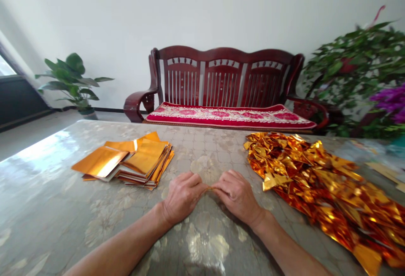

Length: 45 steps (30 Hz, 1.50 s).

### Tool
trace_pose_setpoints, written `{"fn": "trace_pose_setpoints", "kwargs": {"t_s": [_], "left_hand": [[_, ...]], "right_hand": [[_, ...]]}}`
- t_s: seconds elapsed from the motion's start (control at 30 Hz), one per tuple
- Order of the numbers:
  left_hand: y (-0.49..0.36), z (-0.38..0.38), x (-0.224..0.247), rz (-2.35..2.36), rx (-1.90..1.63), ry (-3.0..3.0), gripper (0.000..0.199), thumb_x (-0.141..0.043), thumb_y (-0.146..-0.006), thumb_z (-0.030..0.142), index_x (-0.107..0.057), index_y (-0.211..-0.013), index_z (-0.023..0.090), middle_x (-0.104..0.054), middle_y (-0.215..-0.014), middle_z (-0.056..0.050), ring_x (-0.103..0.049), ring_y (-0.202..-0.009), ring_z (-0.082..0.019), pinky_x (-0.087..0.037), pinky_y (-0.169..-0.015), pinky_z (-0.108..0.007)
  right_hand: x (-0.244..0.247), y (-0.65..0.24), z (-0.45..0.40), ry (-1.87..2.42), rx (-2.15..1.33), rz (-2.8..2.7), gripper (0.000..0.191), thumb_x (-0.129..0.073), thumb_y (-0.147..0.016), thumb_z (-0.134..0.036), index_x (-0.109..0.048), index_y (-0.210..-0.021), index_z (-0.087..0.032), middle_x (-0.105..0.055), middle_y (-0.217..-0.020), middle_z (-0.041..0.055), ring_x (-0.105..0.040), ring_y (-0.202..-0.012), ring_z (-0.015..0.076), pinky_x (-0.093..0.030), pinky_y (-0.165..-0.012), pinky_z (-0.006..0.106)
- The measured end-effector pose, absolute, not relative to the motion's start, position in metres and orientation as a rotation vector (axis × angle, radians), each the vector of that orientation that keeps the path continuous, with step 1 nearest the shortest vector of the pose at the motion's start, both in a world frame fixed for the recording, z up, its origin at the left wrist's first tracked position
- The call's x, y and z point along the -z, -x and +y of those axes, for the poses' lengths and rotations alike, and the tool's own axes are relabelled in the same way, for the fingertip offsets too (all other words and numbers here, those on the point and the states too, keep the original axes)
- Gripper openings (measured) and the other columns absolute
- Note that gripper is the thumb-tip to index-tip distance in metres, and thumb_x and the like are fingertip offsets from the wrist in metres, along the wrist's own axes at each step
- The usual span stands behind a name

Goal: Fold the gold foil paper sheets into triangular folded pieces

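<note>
My left hand [185,196] and my right hand [236,195] meet near the middle of the table, thumbs and fingers pinched. Between their fingertips shows a thin strip of gold foil paper [210,188], mostly hidden by the fingers. To the left of my hands lies a loose stack of flat gold foil paper sheets [147,158], some fanned out. On the right a long heap of folded gold foil pieces [316,183] stretches toward the near right corner.
The table [120,229] has a glossy, flower-patterned cover. Clear plastic wrapping [360,151] lies at the far right. Behind the table stands a dark red wooden bench [221,77] with a red and white seat mat [228,115]. Potted plants [76,79] flank it.
</note>
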<state>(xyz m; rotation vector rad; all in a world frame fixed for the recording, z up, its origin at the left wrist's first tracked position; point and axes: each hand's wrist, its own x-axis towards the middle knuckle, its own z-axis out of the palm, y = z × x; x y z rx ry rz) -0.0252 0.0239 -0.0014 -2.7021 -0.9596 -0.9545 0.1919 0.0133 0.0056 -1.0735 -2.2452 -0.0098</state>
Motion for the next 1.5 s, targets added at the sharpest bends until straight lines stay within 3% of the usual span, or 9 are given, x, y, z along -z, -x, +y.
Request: {"fn": "trace_pose_setpoints", "kwargs": {"t_s": [0.3, 0.47, 0.6, 0.73, 0.8, 1.03, 1.23, 1.37, 1.5], "left_hand": [[0.026, 0.025, 0.001, -1.043, 1.053, 2.717, 0.026, -0.050, -0.100, 0.028, -0.072, -0.087, 0.023, -0.059, -0.074, -0.003, -0.052, -0.071, -0.015, -0.036, -0.065, -0.028], [0.031, 0.032, 0.005, -1.211, 1.314, 2.605, 0.025, -0.052, -0.098, 0.026, -0.074, -0.085, 0.021, -0.061, -0.074, -0.003, -0.055, -0.071, -0.013, -0.041, -0.066, -0.025], [0.032, 0.036, 0.005, -1.256, 1.430, 2.464, 0.020, -0.057, -0.095, 0.023, -0.074, -0.084, 0.021, -0.060, -0.070, -0.001, -0.056, -0.068, -0.012, -0.041, -0.064, -0.024], [0.029, 0.028, -0.003, -1.082, 1.259, 2.433, 0.019, -0.058, -0.094, 0.022, -0.071, -0.081, 0.021, -0.061, -0.068, -0.001, -0.054, -0.065, -0.013, -0.037, -0.064, -0.028], [0.027, 0.021, -0.006, -0.966, 1.114, 2.456, 0.018, -0.058, -0.094, 0.021, -0.069, -0.080, 0.021, -0.060, -0.066, -0.001, -0.051, -0.064, -0.014, -0.033, -0.063, -0.031], [0.017, 0.006, -0.009, -0.828, 0.939, 2.512, 0.009, -0.059, -0.093, 0.020, -0.066, -0.088, 0.022, -0.059, -0.067, 0.000, -0.049, -0.066, -0.016, -0.029, -0.065, -0.035], [0.013, 0.002, -0.012, -0.922, 1.111, 2.649, 0.014, -0.058, -0.094, 0.032, -0.068, -0.093, 0.024, -0.065, -0.079, -0.002, -0.055, -0.076, -0.018, -0.037, -0.072, -0.035], [0.011, 0.013, -0.003, -1.343, 1.544, 2.624, 0.017, -0.056, -0.094, 0.028, -0.067, -0.105, 0.023, -0.067, -0.096, -0.005, -0.058, -0.091, -0.019, -0.045, -0.081, -0.033], [0.006, 0.025, 0.008, -1.767, 1.815, 2.819, 0.020, -0.060, -0.088, 0.031, -0.068, -0.101, 0.020, -0.070, -0.087, -0.002, -0.060, -0.074, -0.015, -0.048, -0.069, -0.026]], "right_hand": [[0.002, -0.214, 0.030, 1.056, -0.150, -2.082, 0.015, -0.064, -0.092, -0.033, -0.076, -0.086, -0.026, -0.067, -0.073, 0.0015, -0.058, -0.075, 0.0168, -0.044, -0.070, 0.030], [0.009, -0.218, 0.035, 1.258, -0.306, -1.574, 0.022, -0.059, -0.090, -0.036, -0.075, -0.084, -0.022, -0.072, -0.081, 0.0036, -0.065, -0.077, 0.0188, -0.050, -0.073, 0.030], [0.006, -0.194, 0.018, 1.378, -0.660, -1.513, 0.029, -0.061, -0.086, -0.042, -0.072, -0.073, -0.019, -0.068, -0.065, 0.0020, -0.064, -0.065, 0.0190, -0.050, -0.063, 0.028], [0.003, -0.162, 0.002, 1.289, -1.097, -1.378, 0.038, -0.061, -0.085, -0.050, -0.071, -0.102, -0.018, -0.072, -0.078, 0.0034, -0.066, -0.067, 0.0195, -0.051, -0.054, 0.027], [0.001, -0.153, 0.000, 1.238, -1.189, -1.268, 0.045, -0.062, -0.083, -0.055, -0.068, -0.106, -0.017, -0.072, -0.085, 0.0057, -0.068, -0.074, 0.0215, -0.054, -0.054, 0.028], [0.002, -0.152, 0.003, 1.237, -1.136, -1.201, 0.047, -0.062, -0.082, -0.055, -0.069, -0.107, -0.015, -0.073, -0.095, 0.0081, -0.067, -0.078, 0.0223, -0.057, -0.060, 0.031], [0.007, -0.161, 0.008, 1.263, -0.953, -1.363, 0.040, -0.056, -0.085, -0.045, -0.073, -0.106, -0.016, -0.075, -0.093, 0.0084, -0.068, -0.093, 0.0260, -0.054, -0.085, 0.039], [0.007, -0.163, 0.007, 1.261, -0.992, -1.488, 0.044, -0.054, -0.087, -0.036, -0.064, -0.126, -0.019, -0.073, -0.084, 0.0017, -0.066, -0.078, 0.0198, -0.053, -0.074, 0.032], [0.007, -0.164, 0.004, 1.310, -0.908, -1.657, 0.053, -0.054, -0.086, -0.028, -0.054, -0.139, -0.021, -0.067, -0.069, -0.0032, -0.062, -0.067, 0.0170, -0.048, -0.065, 0.028]]}}
